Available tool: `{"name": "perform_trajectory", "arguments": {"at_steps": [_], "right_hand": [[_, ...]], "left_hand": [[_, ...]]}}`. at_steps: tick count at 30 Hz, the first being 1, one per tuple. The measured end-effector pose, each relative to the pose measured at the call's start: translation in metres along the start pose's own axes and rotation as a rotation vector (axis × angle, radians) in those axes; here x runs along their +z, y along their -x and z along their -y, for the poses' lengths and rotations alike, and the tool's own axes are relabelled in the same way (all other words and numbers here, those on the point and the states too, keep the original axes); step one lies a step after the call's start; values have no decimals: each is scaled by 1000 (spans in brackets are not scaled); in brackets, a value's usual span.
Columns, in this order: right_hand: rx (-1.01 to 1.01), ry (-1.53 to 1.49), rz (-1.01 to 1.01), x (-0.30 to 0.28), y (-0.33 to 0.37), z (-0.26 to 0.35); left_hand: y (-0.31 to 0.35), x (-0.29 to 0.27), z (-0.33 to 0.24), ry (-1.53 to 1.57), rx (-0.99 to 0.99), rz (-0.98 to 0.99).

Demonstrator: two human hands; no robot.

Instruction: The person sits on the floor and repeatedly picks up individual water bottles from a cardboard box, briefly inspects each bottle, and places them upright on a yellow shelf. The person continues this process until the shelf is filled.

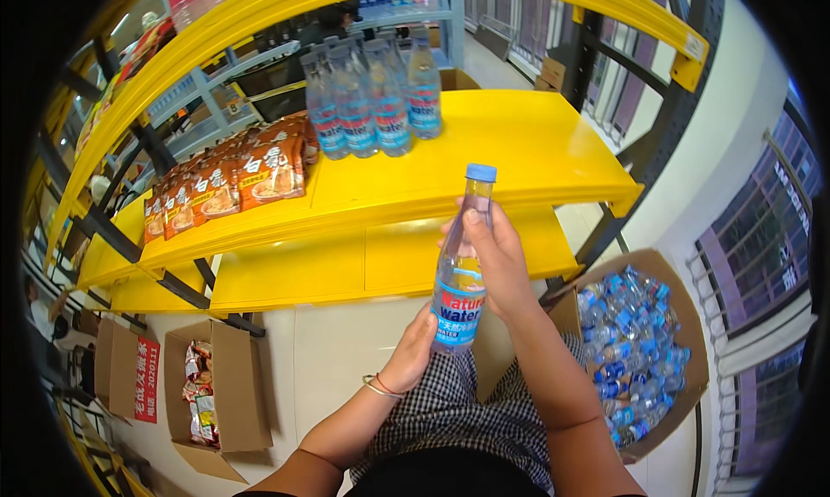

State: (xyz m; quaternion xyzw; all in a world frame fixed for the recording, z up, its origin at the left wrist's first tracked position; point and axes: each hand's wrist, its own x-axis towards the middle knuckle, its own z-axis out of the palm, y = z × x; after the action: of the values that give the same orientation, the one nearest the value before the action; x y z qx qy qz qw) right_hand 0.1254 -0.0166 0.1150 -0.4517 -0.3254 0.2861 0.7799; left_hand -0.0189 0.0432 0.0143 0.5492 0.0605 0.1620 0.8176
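Bottle [460,300] in hands [501,259] — shelf edge [363,220] beyond

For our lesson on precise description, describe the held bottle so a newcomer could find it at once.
Find the yellow shelf, then, before it, the right hand and left hand. They hold a clear, blue-capped bottle. Unlike the standing bottles on the shelf or the bottle heap in the cardboard box at right, it alone is held.
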Motion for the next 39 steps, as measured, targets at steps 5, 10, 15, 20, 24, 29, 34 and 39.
{"name": "perform_trajectory", "arguments": {"at_steps": [5, 10, 15, 20, 24, 29, 34, 39], "right_hand": [[-230, 256, 166, 24, -60, 17], [-279, 467, 211, 24, -117, 34], [146, 811, 152, 16, -157, 68], [30, 742, 137, -1, -188, 59], [-29, 668, 146, -9, -206, 47], [-393, 916, 57, -21, -233, 20], [-408, 903, -6, -10, -245, 15], [-406, 952, -60, -16, -269, 12]], "left_hand": [[-48, -23, -46, -289, 198, -22], [-116, -54, -76, -348, 242, -27], [-169, -72, -89, -416, 273, 55], [-199, -76, -92, -469, 249, 50], [-225, -94, -89, -543, 345, 4], [-235, -85, -91, -1035, 372, -358], [-238, -95, -78, -837, 451, -409], [-237, -91, -76, -724, 425, -369]]}}
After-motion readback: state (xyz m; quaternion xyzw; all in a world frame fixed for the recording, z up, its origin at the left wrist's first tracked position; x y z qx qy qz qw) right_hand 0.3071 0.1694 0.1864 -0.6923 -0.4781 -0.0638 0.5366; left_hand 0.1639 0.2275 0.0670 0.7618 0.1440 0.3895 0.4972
